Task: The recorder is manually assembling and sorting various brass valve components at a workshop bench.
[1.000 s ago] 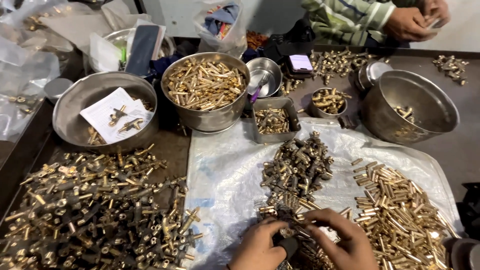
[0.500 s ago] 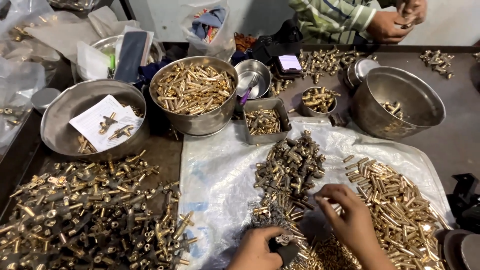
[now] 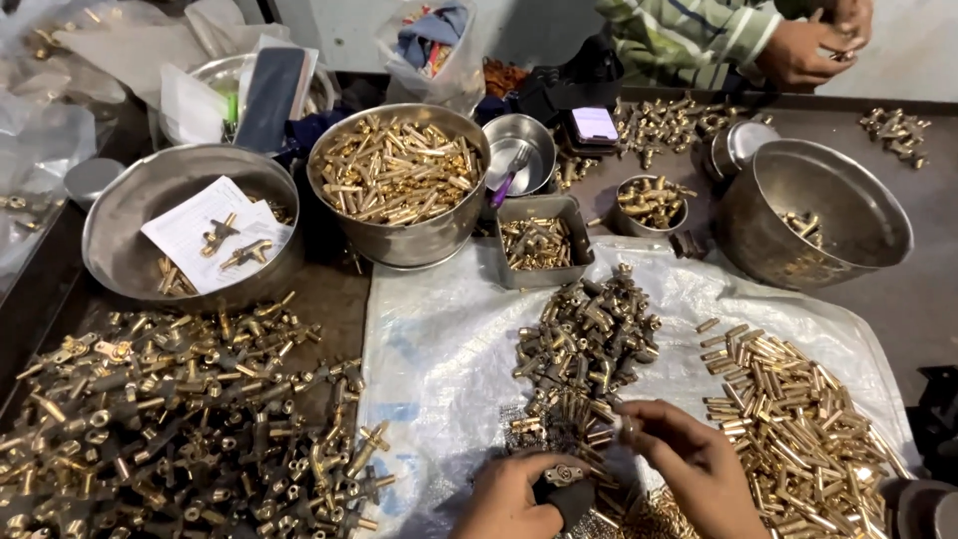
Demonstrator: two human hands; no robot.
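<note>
Left hand [image 3: 511,502] low at the frame's bottom edge, fingers curled around a dark fitting with a brass centre [image 3: 562,480], grasping it. Right hand [image 3: 689,469] just beside it, fingertips [image 3: 627,424] pinched together on something small and pale; too small to tell what. Both hands sit on a white plastic sheet [image 3: 439,349] spread on the desk [image 3: 928,299]. Heap of dark brass fittings [image 3: 584,344] directly ahead of the hands, touching the working spot. Pile of brass tubes [image 3: 788,409] crowds the right side. Bare sheet lies open to the left. Further left, sprawl of brass valves [image 3: 170,419]. Steel bowls [image 3: 399,185] line the far side; another person's hands [image 3: 803,45] beyond
</note>
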